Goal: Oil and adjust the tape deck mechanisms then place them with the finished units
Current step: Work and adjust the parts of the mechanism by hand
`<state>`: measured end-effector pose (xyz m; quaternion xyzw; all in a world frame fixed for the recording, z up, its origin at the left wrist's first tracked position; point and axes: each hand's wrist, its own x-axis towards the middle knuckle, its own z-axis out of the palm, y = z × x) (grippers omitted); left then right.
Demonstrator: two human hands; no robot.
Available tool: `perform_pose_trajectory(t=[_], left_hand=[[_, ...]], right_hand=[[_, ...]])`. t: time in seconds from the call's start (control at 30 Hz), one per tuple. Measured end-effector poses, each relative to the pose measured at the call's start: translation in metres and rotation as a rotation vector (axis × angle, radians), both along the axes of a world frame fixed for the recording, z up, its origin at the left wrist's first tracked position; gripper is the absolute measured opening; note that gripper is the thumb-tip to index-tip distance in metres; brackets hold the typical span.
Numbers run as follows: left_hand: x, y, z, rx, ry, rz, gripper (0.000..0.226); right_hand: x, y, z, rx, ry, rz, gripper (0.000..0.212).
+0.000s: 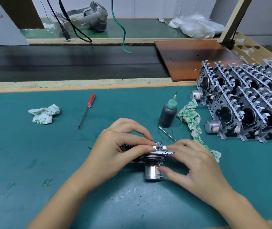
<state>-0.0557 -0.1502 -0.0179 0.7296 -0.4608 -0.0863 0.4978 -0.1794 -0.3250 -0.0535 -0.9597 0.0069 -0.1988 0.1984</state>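
Observation:
A tape deck mechanism [151, 158] with a silver motor can at its near end sits on the green mat [66, 146], low in the middle. My left hand [122, 146] grips its left side, fingers curled over the top and thumb pressed near the white parts. My right hand [191, 164] holds its right side, thumb against the motor, fingers on the top bracket. A dark oil bottle [168, 113] with a green nozzle stands just behind. Rows of stacked tape deck mechanisms [247, 104] fill the right side.
A red-handled screwdriver [87, 110] lies left of the bottle, and a thin metal tool [167, 134] lies by its base. A crumpled rag [44, 114] is at left, and a green-stained cloth [193, 121] is at right. A brown board [193, 58] and a dark conveyor belt [66, 63] lie behind.

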Motion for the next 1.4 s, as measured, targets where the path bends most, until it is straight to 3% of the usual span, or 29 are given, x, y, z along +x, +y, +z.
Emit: perform_pose_trajectory(t=[0.33, 0.5, 0.63, 0.8, 1.23, 1.4], left_hand=[[0.001, -0.001, 0.001, 0.009, 0.011, 0.009, 0.01], [0.0, 0.0, 0.0, 0.014, 0.012, 0.005, 0.02], [0.0, 0.0, 0.0, 0.011, 0.006, 0.01, 0.011], [0.0, 0.0, -0.001, -0.001, -0.022, 0.01, 0.015], [0.001, -0.001, -0.003, -0.027, -0.091, 0.005, 0.017], [0.0, -0.001, -0.001, -0.019, -0.072, 0.015, 0.018]], right_hand=[[0.003, -0.004, 0.007, 0.013, 0.075, 0.028, 0.038], [0.006, -0.001, 0.014, 0.29, 0.101, 0.056, 0.053], [0.012, 0.011, 0.014, 0.538, 0.083, 0.104, 0.043], [0.021, 0.01, 0.014, 0.676, 0.145, 0.086, 0.032], [0.026, 0.005, 0.021, 0.584, 0.203, 0.076, 0.035], [0.01, 0.005, 0.009, 0.365, 0.246, -0.03, 0.054]])
